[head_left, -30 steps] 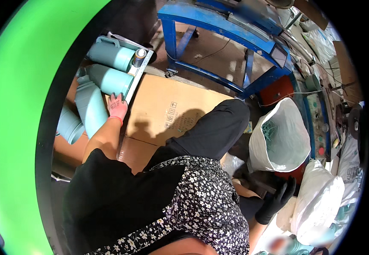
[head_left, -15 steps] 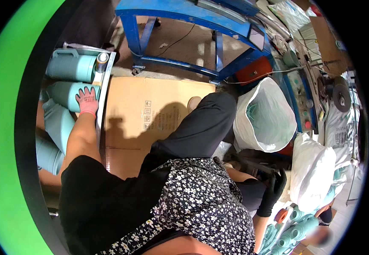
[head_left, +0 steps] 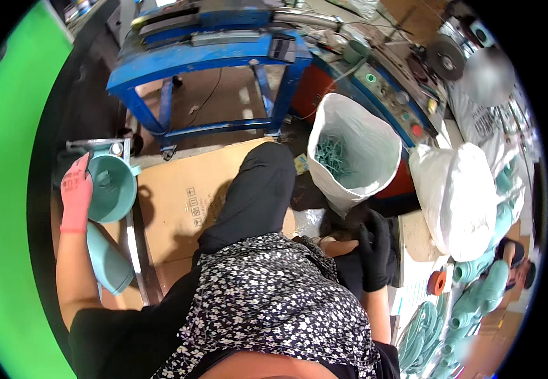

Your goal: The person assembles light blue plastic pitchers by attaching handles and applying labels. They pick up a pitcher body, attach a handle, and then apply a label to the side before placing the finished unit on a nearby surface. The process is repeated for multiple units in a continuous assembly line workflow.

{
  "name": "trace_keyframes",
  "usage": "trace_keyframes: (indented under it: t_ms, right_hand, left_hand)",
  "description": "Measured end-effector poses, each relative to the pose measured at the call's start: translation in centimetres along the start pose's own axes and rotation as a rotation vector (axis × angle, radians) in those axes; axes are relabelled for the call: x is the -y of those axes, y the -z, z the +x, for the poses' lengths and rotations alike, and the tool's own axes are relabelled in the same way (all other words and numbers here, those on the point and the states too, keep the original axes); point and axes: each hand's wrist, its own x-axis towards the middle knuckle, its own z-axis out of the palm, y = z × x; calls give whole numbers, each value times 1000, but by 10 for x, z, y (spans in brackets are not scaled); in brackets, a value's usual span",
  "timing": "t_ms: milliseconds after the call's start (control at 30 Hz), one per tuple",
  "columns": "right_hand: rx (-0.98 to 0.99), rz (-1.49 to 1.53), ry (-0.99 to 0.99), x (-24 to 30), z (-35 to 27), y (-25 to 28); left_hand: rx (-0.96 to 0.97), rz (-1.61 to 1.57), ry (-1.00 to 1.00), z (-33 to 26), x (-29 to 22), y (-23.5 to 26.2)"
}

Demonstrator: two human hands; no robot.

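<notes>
My left hand (head_left: pixel 77 191), in a pink glove, grips the left rim of a teal plastic jug (head_left: pixel 111 211) on the left side. The jug's wide open mouth faces up, and a small handle sticks out at its right. Just below it lies another teal jug (head_left: pixel 111 265), partly hidden by my arm. My right hand (head_left: pixel 375 249), in a black glove, is raised beside my right leg with its fingers curled. Whatever it may hold is lost against the dark glove.
A white sack (head_left: pixel 356 148) with teal plastic strips stands ahead on the right, beside a stuffed white bag (head_left: pixel 454 199). Flattened cardboard (head_left: pixel 179 202) covers the floor. A blue metal bench (head_left: pixel 198 60) stands ahead. Teal jugs (head_left: pixel 466 306) and an orange ring (head_left: pixel 437 283) lie at the lower right.
My left hand has gone from resting spread on a lying jug to gripping a jug's rim, its mouth now facing up. The view has swung right. My right hand's fingers are more curled.
</notes>
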Motion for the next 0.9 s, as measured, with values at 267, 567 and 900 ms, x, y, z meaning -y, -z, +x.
trace_keyframes:
  t_ms: [267, 567, 900]
  right_hand:
    - [-176, 935, -249, -8, 8, -8]
    - [-444, -371, -63, -34, -61, 56]
    - [-532, 382, -171, -43, -98, 93]
  left_hand:
    - [120, -1799, -131, 44, -174, 66]
    - [1217, -2282, -58, 44, -355, 13]
    - [1018, -1394, -800, -10, -434, -10]
